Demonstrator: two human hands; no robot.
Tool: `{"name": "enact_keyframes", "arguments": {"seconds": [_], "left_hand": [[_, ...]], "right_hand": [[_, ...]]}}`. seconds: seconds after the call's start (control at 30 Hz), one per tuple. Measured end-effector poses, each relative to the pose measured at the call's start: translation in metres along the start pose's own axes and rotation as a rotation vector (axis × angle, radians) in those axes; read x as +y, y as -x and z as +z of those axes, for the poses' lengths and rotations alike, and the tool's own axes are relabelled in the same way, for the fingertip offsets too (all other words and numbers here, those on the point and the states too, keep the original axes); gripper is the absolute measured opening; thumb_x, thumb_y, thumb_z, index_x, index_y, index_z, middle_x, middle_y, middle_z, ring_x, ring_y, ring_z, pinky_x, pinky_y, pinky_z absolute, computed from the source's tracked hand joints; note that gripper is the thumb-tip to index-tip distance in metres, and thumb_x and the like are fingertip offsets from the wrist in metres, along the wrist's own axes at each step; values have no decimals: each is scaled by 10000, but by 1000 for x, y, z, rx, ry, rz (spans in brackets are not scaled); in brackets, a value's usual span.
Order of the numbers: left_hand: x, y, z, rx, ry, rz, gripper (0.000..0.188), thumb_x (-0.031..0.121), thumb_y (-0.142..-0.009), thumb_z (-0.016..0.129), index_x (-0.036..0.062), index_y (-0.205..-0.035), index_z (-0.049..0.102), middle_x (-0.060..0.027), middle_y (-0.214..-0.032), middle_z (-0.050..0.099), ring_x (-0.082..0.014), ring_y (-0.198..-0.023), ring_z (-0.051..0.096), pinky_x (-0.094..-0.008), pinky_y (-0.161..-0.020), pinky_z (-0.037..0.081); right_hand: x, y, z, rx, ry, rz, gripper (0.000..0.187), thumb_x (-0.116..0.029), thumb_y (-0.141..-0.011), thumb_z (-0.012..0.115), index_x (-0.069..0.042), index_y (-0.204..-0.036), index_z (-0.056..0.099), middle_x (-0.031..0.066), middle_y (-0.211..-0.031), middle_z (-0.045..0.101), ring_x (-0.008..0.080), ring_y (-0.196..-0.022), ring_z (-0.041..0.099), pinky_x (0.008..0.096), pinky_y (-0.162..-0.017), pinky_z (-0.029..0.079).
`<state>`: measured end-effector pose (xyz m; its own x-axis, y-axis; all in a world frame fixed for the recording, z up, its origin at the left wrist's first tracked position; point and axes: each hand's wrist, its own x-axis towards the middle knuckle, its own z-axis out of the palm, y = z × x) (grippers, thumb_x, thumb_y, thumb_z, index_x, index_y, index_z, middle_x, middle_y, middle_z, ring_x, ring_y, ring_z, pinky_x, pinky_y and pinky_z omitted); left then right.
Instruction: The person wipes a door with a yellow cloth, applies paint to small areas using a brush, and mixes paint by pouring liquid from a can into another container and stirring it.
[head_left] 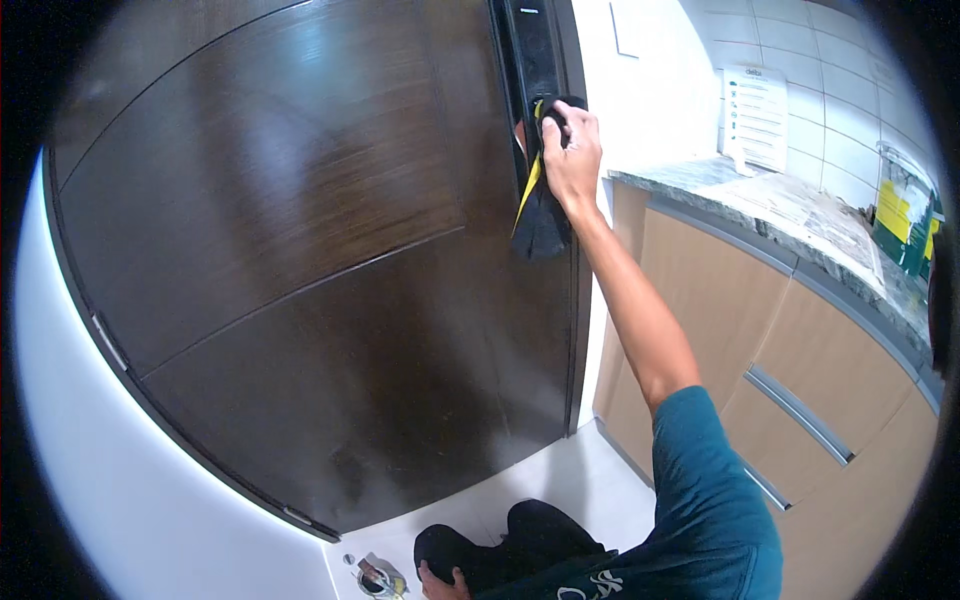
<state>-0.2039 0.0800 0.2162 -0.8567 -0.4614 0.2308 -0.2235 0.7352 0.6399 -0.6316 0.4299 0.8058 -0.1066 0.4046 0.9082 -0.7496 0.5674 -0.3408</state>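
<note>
My right hand [573, 150] is closed around a black cloth [541, 228] with a yellow edge. It presses the cloth against the tall black door lock [531, 50] on the right side of the dark brown door [330, 330]. The cloth's lower part hangs below my fingers and covers some of the lock and the door edge. My left hand [442, 583] lies on my knee with its fingers spread, low in the picture and partly cut off by the lower edge.
Right of the door frame stands a wood-coloured cabinet [690, 290] under a grey stone countertop [760, 205]. A printed sheet [755, 115] and a green-and-yellow tub [900, 215] are on top. Beside my knee, a small round container [378, 578] holding a brush-like thing sits on the floor.
</note>
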Motion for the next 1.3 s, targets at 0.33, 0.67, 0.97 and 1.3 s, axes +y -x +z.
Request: {"name": "enact_keyframes", "arguments": {"seconds": [0.33,0.67,0.97,1.3], "left_hand": [[5,0,4,18,29,13,790,440,-962,674,-48,-1528,418,-315,-1504,495,-506,-1368,474,-544,-1143,393],[5,0,5,67,31,60,812,452,-955,673,-55,-1532,407,-315,-1510,483,-501,-1373,469,-546,-1166,369],[1,-5,4,-12,51,-27,846,459,-958,679,-42,-1559,358,-298,-1545,447,-485,-1421,416,-543,-1195,332],[7,-1,-6,-84,72,9,874,438,-958,687,-51,-1575,307,-317,-1570,394,-501,-1436,384,-555,-1198,321]], "right_hand": [[-2,-10,-4,-14,217,78,335,-255,-819,753,69,-879,694,245,-799,720,363,-742,729,423,-732,568],[32,45,-29,21,-35,213,276,-185,-874,738,33,-1042,744,87,-772,723,124,-727,649,308,-723,540],[10,-6,-16,45,207,-412,277,-164,-864,779,-5,-1087,739,175,-970,730,353,-846,731,413,-769,597],[12,-25,-26,-144,485,-639,263,-168,-888,722,-27,-1105,679,164,-984,711,372,-831,716,462,-732,598]]}}
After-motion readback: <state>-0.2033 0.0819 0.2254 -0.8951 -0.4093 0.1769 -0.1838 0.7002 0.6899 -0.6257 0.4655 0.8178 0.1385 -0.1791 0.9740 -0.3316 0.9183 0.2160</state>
